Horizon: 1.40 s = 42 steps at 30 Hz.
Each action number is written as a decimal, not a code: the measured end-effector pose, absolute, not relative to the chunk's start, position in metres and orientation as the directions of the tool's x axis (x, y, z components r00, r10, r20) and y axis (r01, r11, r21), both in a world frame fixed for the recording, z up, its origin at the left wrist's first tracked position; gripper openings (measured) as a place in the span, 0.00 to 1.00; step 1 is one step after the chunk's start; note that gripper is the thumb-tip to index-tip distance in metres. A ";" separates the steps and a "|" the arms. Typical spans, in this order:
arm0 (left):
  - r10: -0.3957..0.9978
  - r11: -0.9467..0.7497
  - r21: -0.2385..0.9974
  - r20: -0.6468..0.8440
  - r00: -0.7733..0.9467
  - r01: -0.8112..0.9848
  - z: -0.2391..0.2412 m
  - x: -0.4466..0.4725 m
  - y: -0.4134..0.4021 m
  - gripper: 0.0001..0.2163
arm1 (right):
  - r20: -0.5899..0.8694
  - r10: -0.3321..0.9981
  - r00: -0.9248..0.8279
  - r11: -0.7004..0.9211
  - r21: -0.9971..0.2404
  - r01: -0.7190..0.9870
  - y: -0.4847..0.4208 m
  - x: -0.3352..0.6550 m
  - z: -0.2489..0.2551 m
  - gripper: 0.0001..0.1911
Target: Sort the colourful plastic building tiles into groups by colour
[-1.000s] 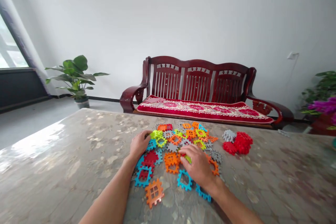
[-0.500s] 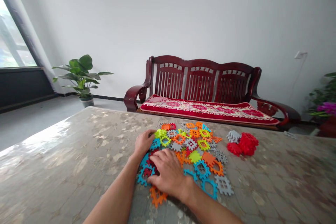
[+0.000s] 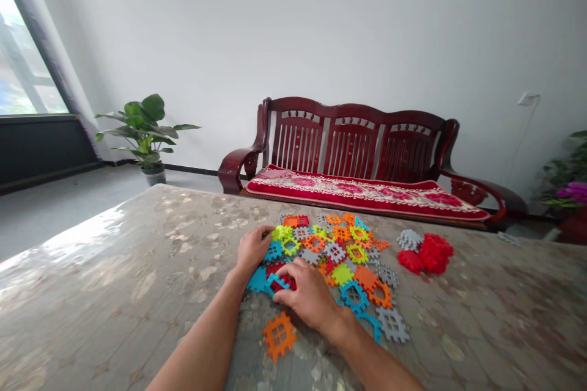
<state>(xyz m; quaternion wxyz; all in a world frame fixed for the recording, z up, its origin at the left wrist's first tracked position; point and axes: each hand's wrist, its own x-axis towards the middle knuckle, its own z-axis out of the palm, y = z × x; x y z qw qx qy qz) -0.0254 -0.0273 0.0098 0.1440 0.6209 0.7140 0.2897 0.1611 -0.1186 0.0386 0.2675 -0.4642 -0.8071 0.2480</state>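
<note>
My right hand (image 3: 309,293) pinches a blue toothed frame tile (image 3: 276,283) between thumb and fingers, tilted above the near left side of the pile. Under it lie a dark red tile (image 3: 290,281) and a solid blue tile (image 3: 258,280). My left hand (image 3: 254,249) rests at the pile's left edge, its fingers curved and apart beside a blue window tile (image 3: 274,250) and the lime green tiles (image 3: 282,233). Its fingertips are partly hidden. An orange window tile (image 3: 279,336) lies alone nearest to me.
Interlocking tiles in orange, grey, lime and blue spread across the table (image 3: 183,281). To the right sit a red tile stack (image 3: 433,253) and a grey stack (image 3: 409,239). Beyond the table stand a wooden bench (image 3: 351,140) and a potted plant (image 3: 149,128).
My right hand has picked up the blue frame tile from the near left and moved it slightly away from me. The orange window tile shows more fully. My left hand stays about the same.
</note>
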 end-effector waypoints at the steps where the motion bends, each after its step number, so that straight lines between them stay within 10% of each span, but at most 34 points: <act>1: 0.970 0.060 0.591 0.155 -0.186 0.804 0.010 -0.026 -0.027 0.16 | 0.220 0.886 -0.408 0.442 -0.666 0.601 -0.117 0.164 0.038 0.14; 18: 0.974 0.048 0.576 0.156 -0.167 0.816 0.009 -0.027 -0.026 0.16 | 0.368 0.923 -0.111 0.300 -0.508 0.808 -0.081 0.210 0.041 0.08; 27: 0.975 0.028 0.584 0.165 -0.152 0.811 0.009 -0.027 -0.026 0.16 | 0.427 0.797 -0.428 0.588 -0.385 0.711 -0.110 0.171 0.047 0.08; 42: 0.971 0.048 0.576 0.164 -0.173 0.816 0.008 -0.027 -0.026 0.16 | 0.306 0.841 -0.446 0.515 -0.200 0.834 -0.113 0.152 0.034 0.08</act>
